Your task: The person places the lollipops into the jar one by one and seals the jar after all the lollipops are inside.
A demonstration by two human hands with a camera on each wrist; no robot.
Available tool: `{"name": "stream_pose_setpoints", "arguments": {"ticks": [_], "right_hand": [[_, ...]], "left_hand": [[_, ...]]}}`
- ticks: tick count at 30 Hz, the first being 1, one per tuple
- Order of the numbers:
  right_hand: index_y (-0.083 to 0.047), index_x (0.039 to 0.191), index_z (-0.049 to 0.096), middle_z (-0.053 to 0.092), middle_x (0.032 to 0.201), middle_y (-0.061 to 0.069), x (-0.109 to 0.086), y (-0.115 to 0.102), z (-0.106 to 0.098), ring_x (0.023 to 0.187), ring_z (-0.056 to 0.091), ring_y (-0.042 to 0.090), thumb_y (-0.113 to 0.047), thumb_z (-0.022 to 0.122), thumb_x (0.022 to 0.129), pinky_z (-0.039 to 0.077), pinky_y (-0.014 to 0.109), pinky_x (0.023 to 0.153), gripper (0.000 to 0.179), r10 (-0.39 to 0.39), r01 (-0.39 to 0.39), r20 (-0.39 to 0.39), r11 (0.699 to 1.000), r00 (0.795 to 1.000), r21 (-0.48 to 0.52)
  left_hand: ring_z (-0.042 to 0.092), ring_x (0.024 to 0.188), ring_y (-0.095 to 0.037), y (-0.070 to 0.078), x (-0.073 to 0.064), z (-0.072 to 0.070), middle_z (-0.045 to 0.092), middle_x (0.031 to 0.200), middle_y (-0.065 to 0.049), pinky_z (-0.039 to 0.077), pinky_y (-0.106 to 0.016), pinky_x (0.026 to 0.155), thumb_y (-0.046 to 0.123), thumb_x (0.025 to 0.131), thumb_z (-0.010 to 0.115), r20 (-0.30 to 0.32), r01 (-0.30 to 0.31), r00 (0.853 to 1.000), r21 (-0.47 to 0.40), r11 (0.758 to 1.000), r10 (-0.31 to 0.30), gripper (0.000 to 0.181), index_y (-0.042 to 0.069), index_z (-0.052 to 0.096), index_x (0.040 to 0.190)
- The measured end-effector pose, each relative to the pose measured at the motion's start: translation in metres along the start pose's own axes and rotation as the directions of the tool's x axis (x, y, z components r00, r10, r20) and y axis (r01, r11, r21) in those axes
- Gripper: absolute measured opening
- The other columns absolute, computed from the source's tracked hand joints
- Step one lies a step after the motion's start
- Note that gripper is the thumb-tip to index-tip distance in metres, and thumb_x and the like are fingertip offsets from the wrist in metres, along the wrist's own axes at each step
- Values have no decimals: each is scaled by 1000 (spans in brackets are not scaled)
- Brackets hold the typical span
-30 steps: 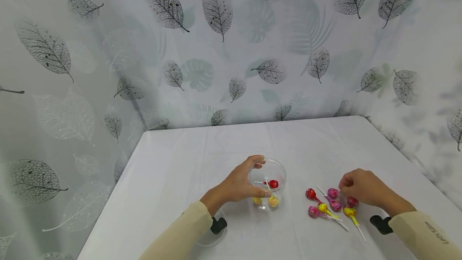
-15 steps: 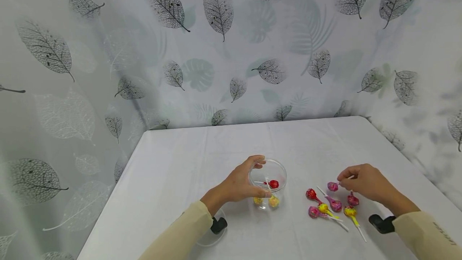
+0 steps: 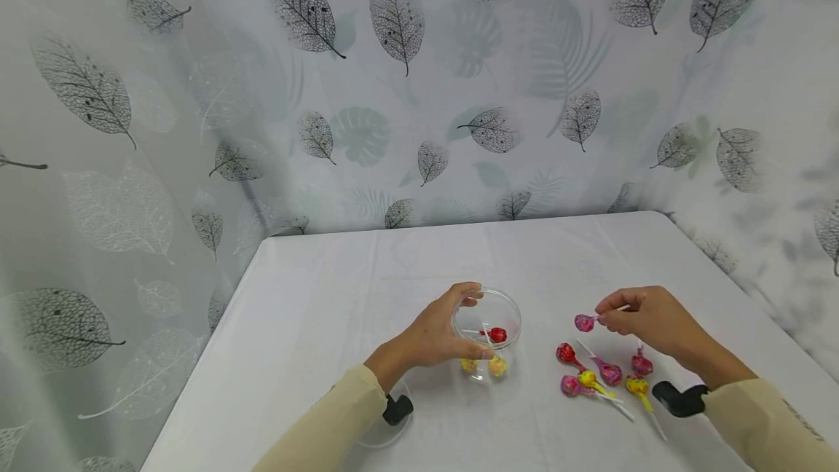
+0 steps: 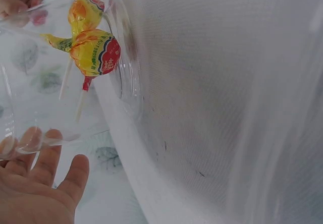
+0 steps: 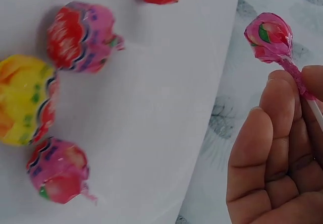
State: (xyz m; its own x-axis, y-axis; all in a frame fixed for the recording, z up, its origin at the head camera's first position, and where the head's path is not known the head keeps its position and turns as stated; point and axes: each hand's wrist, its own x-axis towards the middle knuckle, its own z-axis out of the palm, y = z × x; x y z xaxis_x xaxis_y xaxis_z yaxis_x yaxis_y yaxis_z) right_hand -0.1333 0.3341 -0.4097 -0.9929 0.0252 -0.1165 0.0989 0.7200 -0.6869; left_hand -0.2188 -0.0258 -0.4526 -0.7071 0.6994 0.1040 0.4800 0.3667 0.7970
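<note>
My left hand [image 3: 432,330] grips a clear plastic jar [image 3: 506,306] from its left side, fingers behind and thumb in front. Inside lie a red lollipop [image 3: 497,334] and yellow lollipops [image 4: 98,55]. To the right, my right hand [image 3: 645,315] pinches a pink lollipop [image 5: 270,36] by its stick, just below the wrapper's twist, with the candy end pointing left. Below that hand several wrapped lollipops lie on the table: a red one [image 3: 566,352], yellow ones including a front one [image 3: 636,384], and pink ones such as the middle one [image 3: 609,372].
A clear round lid [image 3: 379,434] lies on the white table [image 3: 341,297] under my left forearm, partly hidden by the sleeve and black wrist camera. Leaf-printed curtains [image 3: 393,93] stand behind the table and along both sides.
My right hand has picked up the pink lollipop from the back of the group and moved it up and left toward the jar. The left hand and jar stay in place.
</note>
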Motion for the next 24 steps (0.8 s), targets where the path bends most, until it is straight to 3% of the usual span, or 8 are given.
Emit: {"name": "stream_pose_setpoints", "arguments": {"ticks": [7,24], "right_hand": [[-6,112,76,77,102,9,0,-15,1,91,67,25,-25,70,101,54,39,75,23,-58,58,-6,998,998,23],[-7,112,76,76,99,4,2,-41,-1,92,65,24,-23,68,101,53,37,77,21,-103,106,-50,991,993,82]], "left_hand": [[49,141,-9,0,-1,0,50,153,14,41,-53,115,42,81,91,4,0,1000,-10,1000,0,100,23,33,160],[48,141,-9,3,-2,-1,49,153,15,41,-52,115,42,81,90,9,11,1000,-12,1000,-11,98,25,33,160]]}}
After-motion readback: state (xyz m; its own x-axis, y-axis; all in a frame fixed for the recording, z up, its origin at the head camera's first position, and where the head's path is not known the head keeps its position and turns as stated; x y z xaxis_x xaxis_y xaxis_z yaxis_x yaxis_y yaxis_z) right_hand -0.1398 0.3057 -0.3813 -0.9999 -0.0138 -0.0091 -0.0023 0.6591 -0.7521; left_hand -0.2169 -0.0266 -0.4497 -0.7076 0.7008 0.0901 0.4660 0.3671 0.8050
